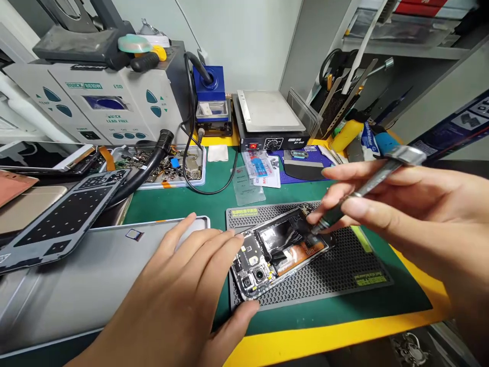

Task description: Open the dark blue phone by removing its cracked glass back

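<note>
An opened phone with its back off lies at a slant on a grey honeycomb mat. Its battery, orange flex and camera block are exposed. My left hand grips the phone's camera end, fingers along the upper edge and thumb by the lower corner. In my right hand is a screwdriver, pinched between thumb and fingers. Its tip points down at the far end of the phone; whether it touches a screw cannot be made out. A SIM tray rests on the grey tray to the left.
A phone back panel overlaps the grey tray. Behind stand a hot-air station with its black hose, a parts tray, a soldering unit and a heating plate. Bottles and a tool holder are at right.
</note>
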Demonstrator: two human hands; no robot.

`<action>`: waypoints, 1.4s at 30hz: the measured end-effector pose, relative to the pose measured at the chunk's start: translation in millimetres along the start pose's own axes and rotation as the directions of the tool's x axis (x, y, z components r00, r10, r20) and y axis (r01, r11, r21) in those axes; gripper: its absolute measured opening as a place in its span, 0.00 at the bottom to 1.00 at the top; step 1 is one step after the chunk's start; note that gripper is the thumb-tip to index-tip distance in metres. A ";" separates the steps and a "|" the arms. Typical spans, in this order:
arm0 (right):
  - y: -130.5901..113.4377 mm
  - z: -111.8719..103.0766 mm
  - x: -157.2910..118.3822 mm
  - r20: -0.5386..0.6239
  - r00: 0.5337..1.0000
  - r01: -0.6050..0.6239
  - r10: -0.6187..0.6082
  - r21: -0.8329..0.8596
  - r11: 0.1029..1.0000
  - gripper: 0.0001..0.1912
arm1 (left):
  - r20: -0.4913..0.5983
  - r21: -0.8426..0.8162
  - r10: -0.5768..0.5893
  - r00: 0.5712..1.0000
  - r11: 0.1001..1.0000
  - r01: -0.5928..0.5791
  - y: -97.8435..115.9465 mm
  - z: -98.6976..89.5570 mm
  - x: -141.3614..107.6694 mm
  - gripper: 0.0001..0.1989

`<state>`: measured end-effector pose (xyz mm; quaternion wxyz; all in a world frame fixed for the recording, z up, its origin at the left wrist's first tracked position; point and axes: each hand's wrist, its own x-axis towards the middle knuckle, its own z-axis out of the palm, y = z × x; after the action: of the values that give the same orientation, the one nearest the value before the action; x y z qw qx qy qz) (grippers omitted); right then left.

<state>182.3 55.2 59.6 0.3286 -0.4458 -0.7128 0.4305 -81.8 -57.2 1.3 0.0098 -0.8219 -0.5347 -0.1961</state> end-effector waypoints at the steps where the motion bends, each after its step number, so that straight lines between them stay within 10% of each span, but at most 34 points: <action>1: -1.0 3.6 -1.5 0.005 1.000 0.006 -0.006 -0.003 1.000 0.18 | 0.009 -0.003 -0.013 1.000 1.000 0.013 -0.2 -0.5 0.1 0.27; 8: -14.5 39.1 -11.7 -0.120 0.981 0.145 -0.151 -0.057 0.988 0.40 | -0.033 0.028 0.021 0.999 0.999 -0.020 1.2 -3.8 4.6 0.25; 23: -17.7 56.4 23.1 -0.167 0.966 0.186 -0.196 -0.077 0.980 0.35 | -0.118 0.012 -0.019 0.993 1.000 0.021 0.6 2.2 0.4 0.24; 42: -9.9 79.9 31.3 0.074 0.957 0.281 -0.282 0.013 0.960 0.38 | -0.120 0.080 -0.061 0.991 0.994 0.071 -2.5 3.2 -2.0 0.29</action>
<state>98.6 56.1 38.2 0.3601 -0.3231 -0.7802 0.3965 -83.7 -57.1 -2.8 0.0693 -0.7898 -0.5677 -0.2216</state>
